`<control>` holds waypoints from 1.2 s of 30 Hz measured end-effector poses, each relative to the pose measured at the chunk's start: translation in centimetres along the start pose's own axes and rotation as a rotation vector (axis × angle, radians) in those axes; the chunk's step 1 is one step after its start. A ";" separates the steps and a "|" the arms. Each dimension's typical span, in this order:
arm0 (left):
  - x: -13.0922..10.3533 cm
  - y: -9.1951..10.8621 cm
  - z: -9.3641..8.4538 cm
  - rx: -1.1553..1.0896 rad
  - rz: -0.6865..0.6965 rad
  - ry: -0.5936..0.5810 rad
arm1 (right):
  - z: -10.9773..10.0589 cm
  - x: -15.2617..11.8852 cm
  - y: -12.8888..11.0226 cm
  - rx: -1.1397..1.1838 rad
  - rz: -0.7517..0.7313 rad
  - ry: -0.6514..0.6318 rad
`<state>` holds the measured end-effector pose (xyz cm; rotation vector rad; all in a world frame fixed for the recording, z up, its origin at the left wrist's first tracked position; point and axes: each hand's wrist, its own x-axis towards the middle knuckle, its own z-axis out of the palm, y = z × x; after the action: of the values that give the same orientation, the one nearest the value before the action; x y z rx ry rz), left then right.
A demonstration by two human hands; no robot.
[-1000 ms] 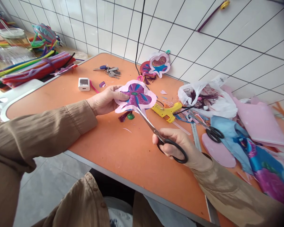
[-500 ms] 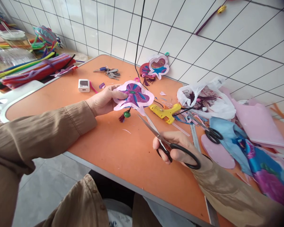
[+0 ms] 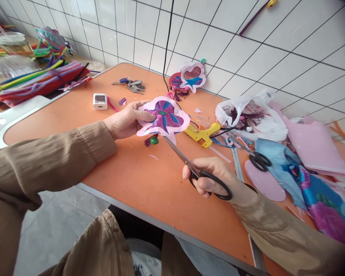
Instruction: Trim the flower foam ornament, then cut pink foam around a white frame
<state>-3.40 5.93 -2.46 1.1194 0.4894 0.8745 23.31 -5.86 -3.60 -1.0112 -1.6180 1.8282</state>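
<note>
My left hand [image 3: 129, 119] pinches the left edge of a flower-shaped pendant [image 3: 168, 119], purple and blue with a pale pink border, above the orange table. A green bead [image 3: 154, 140] with a dark tassel hangs below it, and a pink loop [image 3: 169, 95] shows at its top. In my right hand [image 3: 211, 176] is a pair of black-handled scissors [image 3: 186, 161], my fingers through the handles. Their blades point up and left, with the tips at the pendant's lower border. The blades look nearly closed; whether paper lies between them I cannot tell.
A yellow glue gun [image 3: 202, 134] lies right of the pendant, near a white plastic bag [image 3: 264, 119] and second scissors [image 3: 260, 161]. Keys [image 3: 135, 85] and a white charger [image 3: 100, 101] sit behind my left hand. Finished-looking pendants [image 3: 193, 76] lean on the tiled wall.
My right hand has moved slightly left, and the scissor blades have closed together at the pendant's lower border. The pendant is tilted a little differently in my left hand.
</note>
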 end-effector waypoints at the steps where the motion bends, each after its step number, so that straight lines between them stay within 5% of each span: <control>1: 0.0 0.0 0.0 -0.003 -0.001 0.005 | 0.0 0.1 0.0 0.009 0.001 -0.005; 36: -0.3 0.3 0.8 -0.034 -0.016 -0.023 | 0.7 -0.7 -2.0 0.026 0.146 -0.017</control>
<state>-3.14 5.28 -1.95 1.0917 0.4628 0.8522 22.99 -6.48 -1.49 -1.1314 -1.5629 1.9525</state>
